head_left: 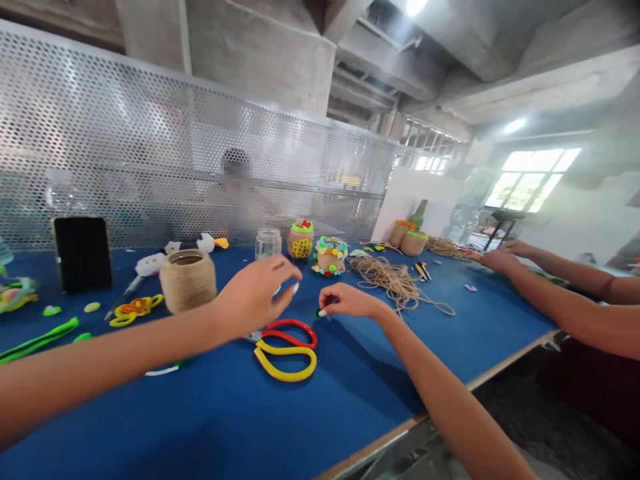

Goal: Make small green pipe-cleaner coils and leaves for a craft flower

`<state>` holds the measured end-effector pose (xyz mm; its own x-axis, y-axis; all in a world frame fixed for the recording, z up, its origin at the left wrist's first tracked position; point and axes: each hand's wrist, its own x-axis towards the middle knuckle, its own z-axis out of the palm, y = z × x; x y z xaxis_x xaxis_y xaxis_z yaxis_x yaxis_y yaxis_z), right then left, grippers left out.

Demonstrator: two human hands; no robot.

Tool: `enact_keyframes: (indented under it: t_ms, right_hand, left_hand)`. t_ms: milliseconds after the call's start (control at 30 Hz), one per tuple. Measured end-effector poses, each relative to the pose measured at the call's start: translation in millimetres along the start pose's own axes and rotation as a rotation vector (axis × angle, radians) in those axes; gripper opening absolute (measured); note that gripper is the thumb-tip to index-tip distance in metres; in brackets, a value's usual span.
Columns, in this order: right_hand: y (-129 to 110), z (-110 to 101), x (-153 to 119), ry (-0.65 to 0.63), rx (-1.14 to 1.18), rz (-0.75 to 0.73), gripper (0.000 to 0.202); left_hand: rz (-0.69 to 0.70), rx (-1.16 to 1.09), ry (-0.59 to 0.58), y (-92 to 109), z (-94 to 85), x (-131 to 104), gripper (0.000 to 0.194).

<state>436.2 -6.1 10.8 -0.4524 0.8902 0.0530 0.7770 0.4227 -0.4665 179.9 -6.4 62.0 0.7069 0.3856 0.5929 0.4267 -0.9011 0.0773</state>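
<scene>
My left hand (257, 293) hovers over the table beyond the scissors, its thumb and fingers apart with nothing visible between them. Lower to the right, my right hand (350, 300) has its fingertips pinched on a small dark green piece (318, 313), too small to name. Scissors with one red and one yellow handle (286, 363) lie just in front of both hands. A twine-wrapped jar (188, 281) stands left of my left hand. Behind the hands are a clear glass jar (269, 243), a jar with a yellow flower (301, 241) and a jar covered in coloured pom-poms (331, 256).
Loose twine (393, 280) lies right of my hands, near a yellow-black cutter (423, 271). At left are a phone (83, 253), a pipe-cleaner flower (135, 310) and green pipe cleaners (40, 340). A co-worker's arms (550, 287) reach in from the right.
</scene>
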Motion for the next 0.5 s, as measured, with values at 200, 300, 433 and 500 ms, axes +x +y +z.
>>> enact_keyframes:
  t_ms: [200,300,433,500]
  right_hand:
    - [20,-71,36,0.436,-0.316,0.268,0.022]
    - [32,-98,59,0.521,-0.439,0.41,0.023]
    - [44,-100,82,0.512,-0.532,0.492,0.024]
    - [50,-94,93,0.501,-0.565,0.494,0.025]
  left_hand:
    - [0.045,0.171,0.058,-3,-27.7,-144,0.03]
    - [-0.045,0.248,0.06,-18,-31.8,-190,0.035]
    - [-0.096,0.273,0.069,-35,-39.1,-217,0.037]
    - [-0.113,0.251,0.091,-41,-40.6,-222,0.036]
